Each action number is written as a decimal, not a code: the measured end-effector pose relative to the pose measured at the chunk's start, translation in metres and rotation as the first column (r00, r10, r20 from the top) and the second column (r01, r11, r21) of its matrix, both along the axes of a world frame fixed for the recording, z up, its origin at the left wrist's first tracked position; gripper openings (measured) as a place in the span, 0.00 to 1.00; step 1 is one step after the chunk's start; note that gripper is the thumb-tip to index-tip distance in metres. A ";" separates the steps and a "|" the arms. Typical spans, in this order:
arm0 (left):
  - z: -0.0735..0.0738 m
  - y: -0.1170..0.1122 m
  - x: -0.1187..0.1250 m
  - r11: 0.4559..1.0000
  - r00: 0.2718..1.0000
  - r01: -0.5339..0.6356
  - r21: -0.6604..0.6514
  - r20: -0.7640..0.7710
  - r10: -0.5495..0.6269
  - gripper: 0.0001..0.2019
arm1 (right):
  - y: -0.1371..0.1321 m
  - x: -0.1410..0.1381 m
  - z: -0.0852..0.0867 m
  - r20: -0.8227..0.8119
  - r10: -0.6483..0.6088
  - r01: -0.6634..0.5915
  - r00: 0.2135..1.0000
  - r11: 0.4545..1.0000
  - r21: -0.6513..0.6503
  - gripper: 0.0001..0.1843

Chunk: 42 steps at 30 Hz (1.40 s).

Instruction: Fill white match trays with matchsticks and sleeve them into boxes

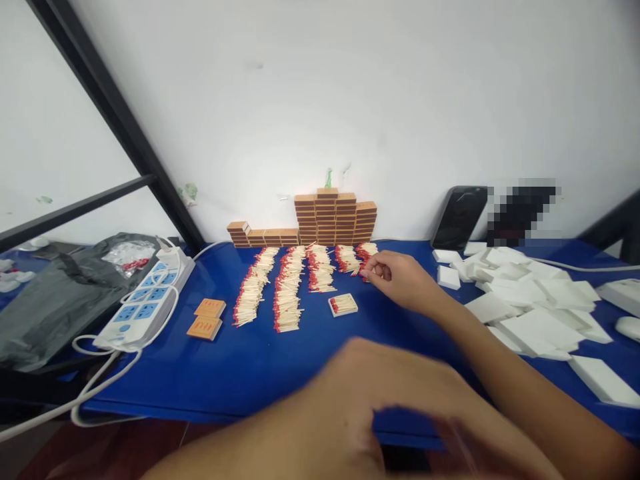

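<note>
My right hand [400, 277] reaches to the rightmost piles of red-tipped matchsticks [367, 250], thumb and fingers pinched at the match heads. How many it grips is hidden. Close to the camera, my left hand [380, 393] is large, bent and blurred; its fingertips are out of sight, so I cannot tell if it holds anything. Between the hands and the piles lies a small white matchbox tray [343, 305] with some matchsticks in it. Long rows of matchsticks [289, 290] spread to the left of it.
Stacked matchboxes [327, 217] stand against the wall. Two orange matchbox covers [205, 327] lie left, beside a power strip [145, 300] with cables. Many white trays [545, 300] are heaped right, below a leaning phone [459, 217]. A dark plastic bag [55, 307] sits far left.
</note>
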<state>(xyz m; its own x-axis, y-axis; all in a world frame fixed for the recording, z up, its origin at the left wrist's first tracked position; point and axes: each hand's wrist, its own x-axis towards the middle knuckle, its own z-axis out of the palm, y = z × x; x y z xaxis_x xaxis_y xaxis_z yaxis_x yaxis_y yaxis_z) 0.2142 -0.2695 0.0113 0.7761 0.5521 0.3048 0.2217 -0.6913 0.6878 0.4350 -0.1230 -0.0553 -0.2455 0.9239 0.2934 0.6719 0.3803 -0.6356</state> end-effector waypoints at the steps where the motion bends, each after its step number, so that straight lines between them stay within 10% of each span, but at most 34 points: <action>1: -0.005 0.011 -0.001 0.993 0.994 -0.102 0.065 0.044 0.099 0.11 | 0.002 0.000 -0.001 -0.045 -0.025 0.025 0.999 1.000 -0.007 0.13; 4: -0.033 0.056 -0.010 0.882 0.943 -0.331 0.336 0.085 0.322 0.18 | 0.011 0.002 -0.004 -0.149 -0.130 0.130 0.980 0.991 -0.008 0.18; 8: -0.071 0.099 -0.028 0.739 0.883 -0.350 0.576 -0.060 0.465 0.29 | 0.033 0.005 0.003 -0.283 -0.304 0.312 0.910 0.950 -0.020 0.24; 15: -0.087 0.108 -0.028 0.752 0.846 -0.388 0.533 -0.117 0.519 0.25 | 0.098 -0.008 0.037 -0.397 -0.560 0.574 0.727 0.813 -0.096 0.18; 21: -0.089 0.112 -0.032 0.762 0.832 -0.405 0.505 -0.141 0.536 0.18 | 0.117 -0.022 0.048 -0.447 -0.589 0.535 0.673 0.805 -0.257 0.18; 29: -0.084 0.114 -0.038 0.762 0.847 -0.407 0.504 -0.103 0.521 0.17 | 0.074 -0.007 0.069 -0.606 -0.500 0.484 0.619 0.850 -0.207 0.13; 34: -0.083 0.122 -0.045 0.653 0.811 -0.518 0.552 0.074 0.581 0.17 | 0.005 -0.002 0.034 -0.506 -0.233 0.183 0.831 0.972 -0.148 0.20; 42: -0.088 0.123 -0.044 0.566 0.758 -0.600 0.565 0.176 0.628 0.18 | -0.026 -0.020 0.000 -0.471 -0.131 0.010 0.873 0.968 -0.252 0.28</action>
